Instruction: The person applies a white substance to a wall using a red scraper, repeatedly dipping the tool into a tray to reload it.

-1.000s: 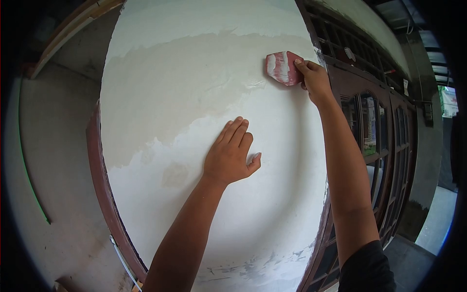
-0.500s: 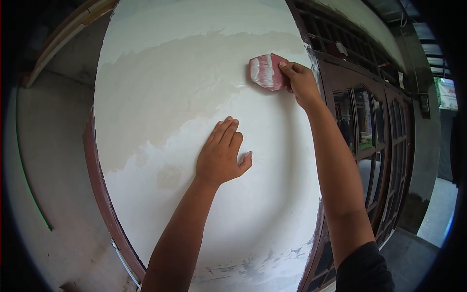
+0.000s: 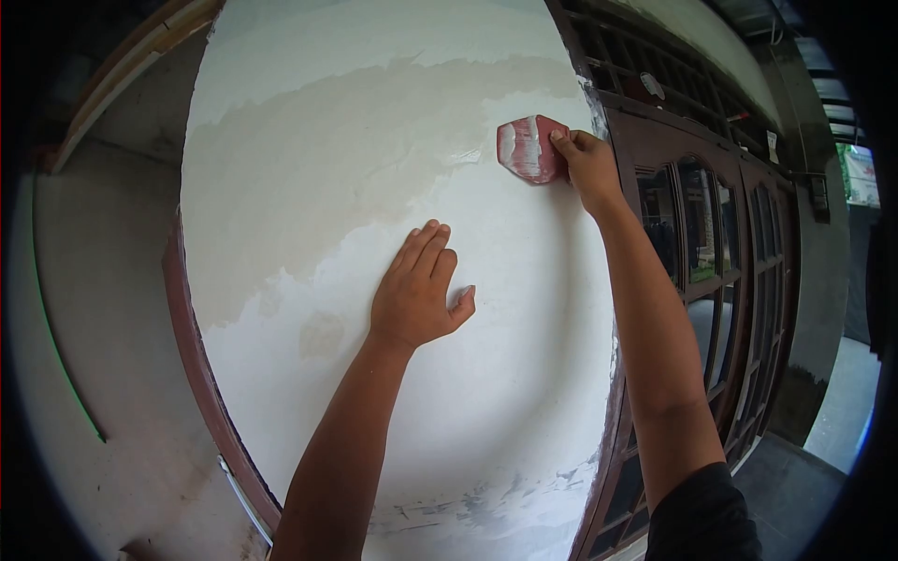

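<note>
The right hand pinches a small red scraper by its rear edge, fingers closed over the back of it and the blade side pressed flat against the wall panel, just left of the knuckles. The scraper looks light and thin, probably a stiff plastic with a little give, and the white filler streaked across its face would likely make it slick, so the bare back edge where the fingers already sit seems the sensible place to hold. Below and to the left of that grip, the left hand lies flat and open on the wall, fingers together, thumb out, holding nothing. The panel around both hands is freshly skimmed: whiter and smoother below the grip, a duller beige band above and left of it, rough patches near the bottom. To the right of the grip runs a dark brown window frame with glass panes; left of the panel, bare grey plaster.
</note>
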Available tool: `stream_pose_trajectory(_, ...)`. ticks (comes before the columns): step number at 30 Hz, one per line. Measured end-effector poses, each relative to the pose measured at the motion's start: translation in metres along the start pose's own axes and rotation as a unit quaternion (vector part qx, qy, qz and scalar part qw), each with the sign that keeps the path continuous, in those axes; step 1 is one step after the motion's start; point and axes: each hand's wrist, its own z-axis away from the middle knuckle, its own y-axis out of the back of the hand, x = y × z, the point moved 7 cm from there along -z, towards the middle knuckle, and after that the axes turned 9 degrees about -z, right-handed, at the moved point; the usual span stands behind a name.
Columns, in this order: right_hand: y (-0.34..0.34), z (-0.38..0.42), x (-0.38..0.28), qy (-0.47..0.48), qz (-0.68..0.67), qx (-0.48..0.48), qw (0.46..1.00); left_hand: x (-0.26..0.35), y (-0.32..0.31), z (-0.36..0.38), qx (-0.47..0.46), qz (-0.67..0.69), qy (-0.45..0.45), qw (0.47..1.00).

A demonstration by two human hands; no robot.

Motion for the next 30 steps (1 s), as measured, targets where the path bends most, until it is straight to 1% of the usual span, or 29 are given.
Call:
stream_pose_trajectory(1, 0.001, 0.003, 0.003, -0.001, -0.002, -0.001, 1.0, 0.0, 0.0, 0.0, -0.001, -0.004, -0.001, 1.0)
stream_pose_trajectory(3, 0.002, 0.021, 0.01, -0.019, -0.153, -0.015, 0.988, -0.001, 0.001, -0.001, -0.013, 0.003, 0.007, 1.0)
stream_pose_trajectory(4, 0.003, 0.035, 0.014, -0.024, -0.155, -0.019, 0.987, 0.001, 0.001, 0.0, -0.024, 0.012, 0.013, 1.0)
stream_pose_trajectory(5, 0.005, 0.055, 0.02, -0.044, -0.191, -0.018, 0.981, 0.005, 0.004, 0.002, -0.03, 0.009, 0.017, 0.999)
stream_pose_trajectory(7, 0.005, 0.113, 0.026, -0.094, -0.257, -0.01, 0.962, 0.01, 0.009, 0.008, -0.049, 0.008, 0.071, 0.996)
stream_pose_trajectory(8, 0.004, 0.151, 0.026, -0.121, -0.29, -0.003, 0.949, 0.02, 0.016, 0.018, -0.053, 0.0, 0.075, 0.996)
stream_pose_trajectory(10, 0.008, 0.232, 0.043, -0.187, -0.323, -0.015, 0.928, 0.047, 0.035, 0.062, -0.066, 0.039, 0.161, 0.984)
stream_pose_trajectory(12, 0.014, 0.328, 0.053, -0.281, -0.366, -0.031, 0.887, 0.086, 0.065, 0.129, -0.103, 0.081, 0.251, 0.959)
stream_pose_trajectory(13, 0.019, 0.38, 0.067, -0.321, -0.375, -0.03, 0.869, 0.111, 0.082, 0.173, -0.102, 0.091, 0.299, 0.945)
stream_pose_trajectory(14, 0.024, 0.433, 0.081, -0.37, -0.378, -0.035, 0.848, 0.136, 0.099, 0.218, -0.116, 0.09, 0.35, 0.925)
stream_pose_trajectory(15, 0.028, 0.463, 0.089, -0.401, -0.381, -0.036, 0.832, 0.164, 0.113, 0.267, -0.131, 0.094, 0.411, 0.897)
stream_pose_trajectory(16, 0.032, 0.49, 0.096, -0.429, -0.381, -0.035, 0.818, 0.17, 0.117, 0.263, -0.123, 0.093, 0.41, 0.899)
stream_pose_trajectory(17, 0.035, 0.54, 0.102, -0.498, -0.403, -0.019, 0.768, 0.191, 0.124, 0.304, -0.167, 0.094, 0.475, 0.859)
stream_pose_trajectory(18, 0.04, 0.594, 0.107, -0.565, -0.42, -0.005, 0.71, 0.229, 0.136, 0.361, -0.208, 0.092, 0.538, 0.812)
stream_pose_trajectory(20, 0.053, 0.671, 0.097, -0.631, -0.439, 0.005, 0.64, 0.282, 0.16, 0.423, -0.209, 0.101, 0.59, 0.773)
stream_pose_trajectory(22, 0.066, 0.727, 0.077, -0.66, -0.449, 0.051, 0.601, 0.322, 0.184, 0.424, -0.29, 0.133, 0.596, 0.737)
stream_pose_trajectory(23, 0.069, 0.744, 0.073, -0.67, -0.459, 0.037, 0.582, 0.327, 0.196, 0.416, -0.293, 0.13, 0.597, 0.735)
stream_pose_trajectory(24, 0.074, 0.761, 0.068, -0.681, -0.467, 0.025, 0.563, 0.332, 0.208, 0.416, -0.316, 0.133, 0.631, 0.696)
stream_pose_trajectory(25, 0.079, 0.768, 0.064, -0.691, -0.433, 0.013, 0.579, 0.34, 0.22, 0.42, -0.339, 0.135, 0.665, 0.652)
stream_pose_trajectory(26, 0.083, 0.774, 0.061, -0.698, -0.428, 0.014, 0.574, 0.34, 0.228, 0.429, -0.319, 0.135, 0.685, 0.641)
stream_pose_trajectory(28, 0.085, 0.771, 0.061, -0.693, -0.432, 0.019, 0.577, 0.33, 0.235, 0.453, -0.317, 0.126, 0.683, 0.646)
stream_pose_trajectory(29, 0.08, 0.756, 0.059, -0.663, -0.473, 0.007, 0.58, 0.324, 0.252, 0.451, -0.289, 0.118, 0.695, 0.648)
stream_pose_trajectory(30, 0.077, 0.744, 0.056, -0.64, -0.471, -0.02, 0.606, 0.312, 0.259, 0.444, -0.26, 0.112, 0.702, 0.653)
